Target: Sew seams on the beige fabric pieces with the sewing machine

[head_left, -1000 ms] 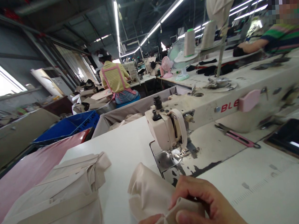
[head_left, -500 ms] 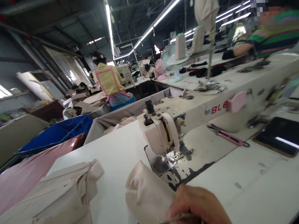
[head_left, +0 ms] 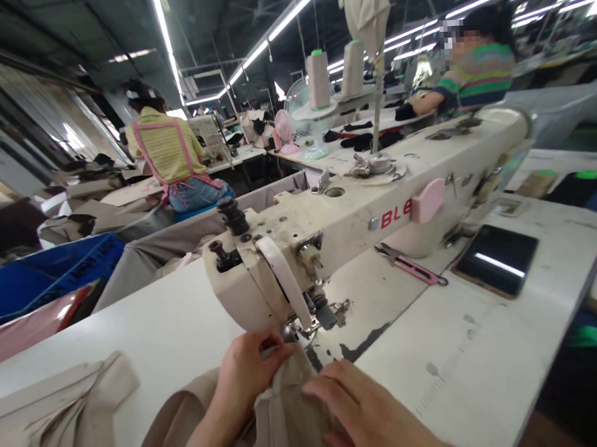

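A beige fabric piece [head_left: 283, 418] lies on the white table [head_left: 174, 330] right under the head of a cream sewing machine [head_left: 338, 221]. My left hand [head_left: 246, 373] pinches the fabric's top edge at the needle area. Just to its right, my right hand [head_left: 358, 407] rests flat on the cloth. A folded part of the same beige cloth [head_left: 163, 424] trails toward the lower left.
A stack of beige pieces [head_left: 53, 410] lies at the left. Pink-handled snips [head_left: 411, 265] and a dark phone [head_left: 495, 260] sit right of the machine. Thread cones [head_left: 318, 79] stand behind. A blue bin [head_left: 41, 274] is left; other people sew at nearby tables.
The view swung right and closer. Both hands moved the beige fabric forward to the machine's needle area; my left hand has come into view on the cloth's top edge.
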{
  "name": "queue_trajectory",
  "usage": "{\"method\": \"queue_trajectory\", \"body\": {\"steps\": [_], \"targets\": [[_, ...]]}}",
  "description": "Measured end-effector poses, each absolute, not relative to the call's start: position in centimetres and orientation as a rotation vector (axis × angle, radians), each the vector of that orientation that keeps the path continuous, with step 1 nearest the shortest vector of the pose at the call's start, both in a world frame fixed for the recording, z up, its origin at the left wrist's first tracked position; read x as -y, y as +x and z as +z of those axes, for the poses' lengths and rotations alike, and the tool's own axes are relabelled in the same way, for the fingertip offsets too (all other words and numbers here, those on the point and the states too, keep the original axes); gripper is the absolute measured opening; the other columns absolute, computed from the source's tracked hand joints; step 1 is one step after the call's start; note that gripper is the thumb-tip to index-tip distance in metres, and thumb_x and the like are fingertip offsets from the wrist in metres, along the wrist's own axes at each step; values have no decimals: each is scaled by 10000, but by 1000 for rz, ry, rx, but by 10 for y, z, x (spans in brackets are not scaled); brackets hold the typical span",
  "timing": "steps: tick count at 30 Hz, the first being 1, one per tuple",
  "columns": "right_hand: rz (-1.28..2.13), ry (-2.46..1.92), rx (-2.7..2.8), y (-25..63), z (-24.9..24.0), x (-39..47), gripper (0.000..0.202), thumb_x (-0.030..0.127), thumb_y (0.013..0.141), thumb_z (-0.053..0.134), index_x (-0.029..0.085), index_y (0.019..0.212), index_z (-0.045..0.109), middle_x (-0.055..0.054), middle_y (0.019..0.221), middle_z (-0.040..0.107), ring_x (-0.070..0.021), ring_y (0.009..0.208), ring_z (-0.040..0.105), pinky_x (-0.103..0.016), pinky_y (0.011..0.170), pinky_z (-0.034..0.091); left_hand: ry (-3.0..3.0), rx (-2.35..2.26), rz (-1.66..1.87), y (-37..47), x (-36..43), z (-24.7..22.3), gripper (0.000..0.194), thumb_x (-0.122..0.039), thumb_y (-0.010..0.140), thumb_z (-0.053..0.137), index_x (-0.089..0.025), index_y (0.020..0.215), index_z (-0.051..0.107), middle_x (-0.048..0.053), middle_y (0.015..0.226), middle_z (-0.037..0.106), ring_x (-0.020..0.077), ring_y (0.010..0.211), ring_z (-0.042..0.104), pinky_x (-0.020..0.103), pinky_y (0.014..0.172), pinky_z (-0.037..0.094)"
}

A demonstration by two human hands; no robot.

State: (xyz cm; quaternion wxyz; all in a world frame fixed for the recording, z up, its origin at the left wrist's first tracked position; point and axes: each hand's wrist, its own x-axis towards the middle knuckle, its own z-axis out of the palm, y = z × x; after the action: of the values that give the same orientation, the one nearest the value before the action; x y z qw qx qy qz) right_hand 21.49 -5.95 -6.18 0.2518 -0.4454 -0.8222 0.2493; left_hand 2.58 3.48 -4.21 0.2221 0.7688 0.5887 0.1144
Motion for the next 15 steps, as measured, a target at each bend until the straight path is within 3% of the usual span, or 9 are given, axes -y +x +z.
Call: {"method": "queue_trajectory", "body": {"steps": [2,4,10,15], "targets": [[490,-1016,2438,231,-54,48,366,123,844,594,115,1208,554,-137,1194,602,-262,1123,534,-392,1013,413,2094,-1678,304,34,-42,-55,104,-260,780,632,-175,761,690,18,759,721,195,773,678,263,705,484],[487,-898,2596,241,-47,38,335,213,906,576,110,1225,559,-122,1197,608,-248,1155,512,-382,1063,368,2089,-1739,286,38,-44,-58,149,-271,778,623,-155,821,705,67,821,734,256,856,682,319,751,489],[588,-795,2714,247,-37,25,393,224,870,631,100,1238,571,-115,1169,624,-238,1131,520,-374,1075,353,2147,-1753,259,45,-42,-41,163,-216,792,559,-192,828,716,54,877,740,257,940,665,357,856,483],[677,-895,2725,248,-27,26,462,194,846,652,102,1285,544,-133,1236,591,-260,1184,501,-424,1107,315,2224,-1710,224,48,-47,-37,262,-231,808,527,-196,973,728,106,1104,702,314,1119,591,445,959,434]]}}
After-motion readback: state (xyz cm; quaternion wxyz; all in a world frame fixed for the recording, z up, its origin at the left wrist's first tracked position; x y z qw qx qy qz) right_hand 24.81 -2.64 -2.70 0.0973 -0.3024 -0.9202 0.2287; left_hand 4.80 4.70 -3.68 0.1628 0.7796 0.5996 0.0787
